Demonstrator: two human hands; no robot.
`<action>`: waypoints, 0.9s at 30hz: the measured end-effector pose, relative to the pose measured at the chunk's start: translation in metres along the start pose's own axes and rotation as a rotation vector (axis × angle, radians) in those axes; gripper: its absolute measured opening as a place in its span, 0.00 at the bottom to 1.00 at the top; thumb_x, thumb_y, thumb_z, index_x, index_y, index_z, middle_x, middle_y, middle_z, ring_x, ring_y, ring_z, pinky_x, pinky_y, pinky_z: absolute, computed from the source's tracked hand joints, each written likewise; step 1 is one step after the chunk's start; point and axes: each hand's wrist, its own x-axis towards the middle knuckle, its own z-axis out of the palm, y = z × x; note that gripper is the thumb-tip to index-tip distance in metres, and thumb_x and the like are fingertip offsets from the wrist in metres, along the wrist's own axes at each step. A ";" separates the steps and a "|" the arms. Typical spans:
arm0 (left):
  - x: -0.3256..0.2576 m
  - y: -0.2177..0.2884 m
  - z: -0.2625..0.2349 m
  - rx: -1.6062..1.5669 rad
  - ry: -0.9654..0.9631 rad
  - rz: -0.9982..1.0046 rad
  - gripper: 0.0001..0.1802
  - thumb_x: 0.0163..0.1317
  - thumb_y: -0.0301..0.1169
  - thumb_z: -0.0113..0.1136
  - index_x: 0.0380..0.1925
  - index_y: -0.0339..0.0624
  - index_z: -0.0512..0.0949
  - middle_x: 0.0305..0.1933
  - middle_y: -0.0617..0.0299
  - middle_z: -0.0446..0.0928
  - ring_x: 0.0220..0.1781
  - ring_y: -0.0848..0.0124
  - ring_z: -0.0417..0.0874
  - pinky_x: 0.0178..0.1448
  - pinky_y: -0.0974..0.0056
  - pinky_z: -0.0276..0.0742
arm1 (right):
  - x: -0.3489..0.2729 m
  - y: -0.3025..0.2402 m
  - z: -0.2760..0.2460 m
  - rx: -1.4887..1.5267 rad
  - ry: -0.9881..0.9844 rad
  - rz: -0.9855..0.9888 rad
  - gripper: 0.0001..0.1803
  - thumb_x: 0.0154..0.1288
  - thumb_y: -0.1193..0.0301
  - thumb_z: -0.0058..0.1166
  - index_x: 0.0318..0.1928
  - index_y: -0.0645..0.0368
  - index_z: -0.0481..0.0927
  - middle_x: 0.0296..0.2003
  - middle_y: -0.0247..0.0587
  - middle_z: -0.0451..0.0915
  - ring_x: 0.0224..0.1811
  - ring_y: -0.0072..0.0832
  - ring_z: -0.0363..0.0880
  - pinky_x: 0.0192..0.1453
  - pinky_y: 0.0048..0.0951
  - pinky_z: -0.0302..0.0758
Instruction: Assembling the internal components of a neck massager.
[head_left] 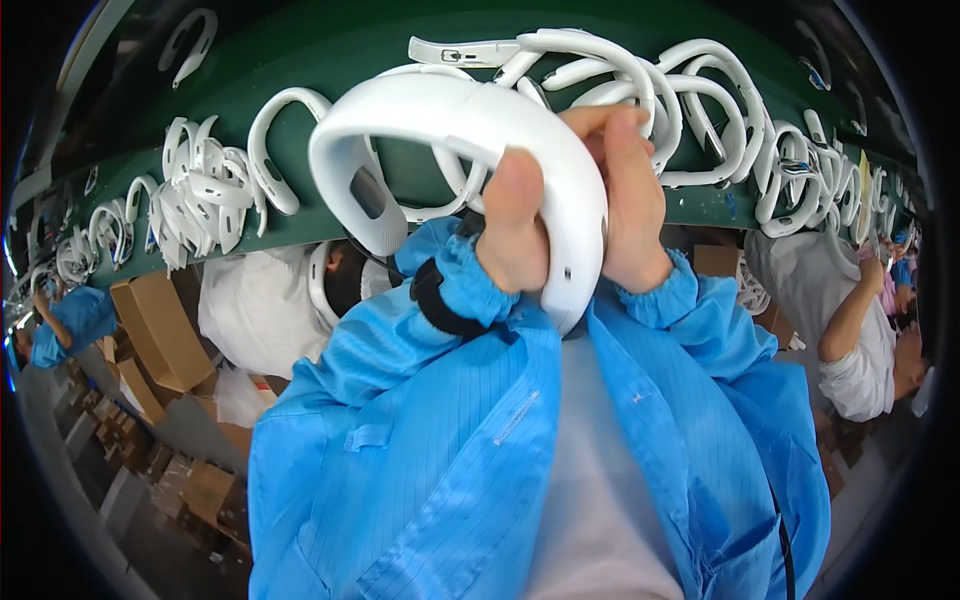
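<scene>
A curved white plastic headband part (440,115) is held up close in front of me with both hands. My left hand (515,230) grips its lower right end, thumb pressed on the shell. My right hand (630,195) wraps the same end from behind, fingers curled over the top. Both arms are in blue sleeves, and a dark wrist strap (435,300) sits on the left one. Behind the part runs a green conveyor belt (330,50) carrying several more white headband parts (700,100).
More white parts are heaped on the belt at left (200,195). Below the belt lie cardboard boxes (160,330) and a white bag (260,310). One person in white (860,340) works at right, another in blue (70,320) at left.
</scene>
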 end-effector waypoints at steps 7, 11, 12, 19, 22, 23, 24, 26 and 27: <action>-0.008 0.008 0.005 0.227 0.110 0.065 0.41 0.51 0.58 0.46 0.46 0.24 0.68 0.37 0.50 0.76 0.38 0.69 0.77 0.42 0.67 0.72 | 0.001 -0.012 0.007 -0.108 -0.221 -0.157 0.30 0.69 0.53 0.28 0.36 0.67 0.77 0.23 0.41 0.79 0.22 0.18 0.74 0.27 0.18 0.69; -0.001 0.015 0.006 0.286 0.059 0.027 0.48 0.47 0.66 0.42 0.51 0.28 0.63 0.37 0.50 0.75 0.35 0.68 0.76 0.37 0.68 0.70 | 0.002 -0.019 0.011 -0.146 -0.120 -0.173 0.30 0.69 0.54 0.28 0.32 0.66 0.78 0.20 0.38 0.78 0.18 0.19 0.71 0.23 0.21 0.67; 0.006 0.017 0.002 0.186 0.039 0.055 0.41 0.53 0.57 0.49 0.53 0.29 0.62 0.35 0.54 0.75 0.30 0.71 0.76 0.32 0.70 0.71 | 0.005 -0.025 0.009 -0.190 -0.059 -0.205 0.30 0.69 0.54 0.28 0.31 0.66 0.78 0.19 0.37 0.77 0.17 0.19 0.71 0.22 0.22 0.66; 0.015 0.031 0.007 0.406 0.521 0.084 0.23 0.66 0.48 0.40 0.35 0.37 0.71 0.22 0.63 0.71 0.24 0.75 0.71 0.27 0.71 0.67 | 0.012 -0.029 -0.001 -0.611 -0.050 -0.607 0.19 0.67 0.65 0.36 0.25 0.63 0.75 0.21 0.41 0.71 0.24 0.32 0.69 0.29 0.28 0.64; 0.035 0.027 -0.008 0.263 0.545 0.080 0.29 0.65 0.54 0.36 0.33 0.37 0.71 0.15 0.64 0.66 0.17 0.74 0.67 0.21 0.71 0.63 | 0.019 -0.030 -0.032 -0.515 0.005 -0.378 0.17 0.68 0.61 0.37 0.37 0.61 0.74 0.39 0.38 0.69 0.37 0.25 0.66 0.41 0.27 0.63; 0.037 0.026 -0.011 0.179 0.443 0.033 0.30 0.65 0.55 0.35 0.33 0.37 0.71 0.14 0.64 0.65 0.16 0.75 0.65 0.20 0.71 0.62 | 0.028 -0.022 -0.044 -0.363 -0.076 -0.272 0.19 0.67 0.58 0.37 0.41 0.60 0.72 0.40 0.36 0.68 0.38 0.24 0.66 0.43 0.27 0.63; 0.040 0.022 -0.014 0.090 0.342 -0.014 0.31 0.65 0.56 0.33 0.33 0.37 0.71 0.14 0.65 0.64 0.15 0.75 0.64 0.20 0.71 0.62 | 0.036 -0.017 -0.050 -0.213 -0.156 -0.165 0.21 0.67 0.54 0.37 0.45 0.59 0.71 0.41 0.34 0.68 0.40 0.24 0.66 0.45 0.26 0.64; 0.043 0.013 -0.019 0.105 0.338 -0.040 0.33 0.64 0.59 0.32 0.31 0.38 0.71 0.12 0.65 0.63 0.15 0.75 0.65 0.18 0.71 0.62 | 0.047 -0.010 -0.042 -0.217 -0.204 -0.155 0.25 0.66 0.50 0.36 0.48 0.58 0.70 0.41 0.33 0.70 0.44 0.23 0.67 0.50 0.27 0.64; 0.043 0.005 -0.020 0.039 0.292 -0.077 0.33 0.64 0.59 0.32 0.30 0.38 0.71 0.12 0.66 0.63 0.14 0.75 0.65 0.16 0.71 0.62 | 0.055 -0.010 -0.037 -0.104 -0.247 -0.158 0.27 0.65 0.49 0.37 0.49 0.59 0.70 0.41 0.34 0.71 0.45 0.23 0.68 0.51 0.27 0.65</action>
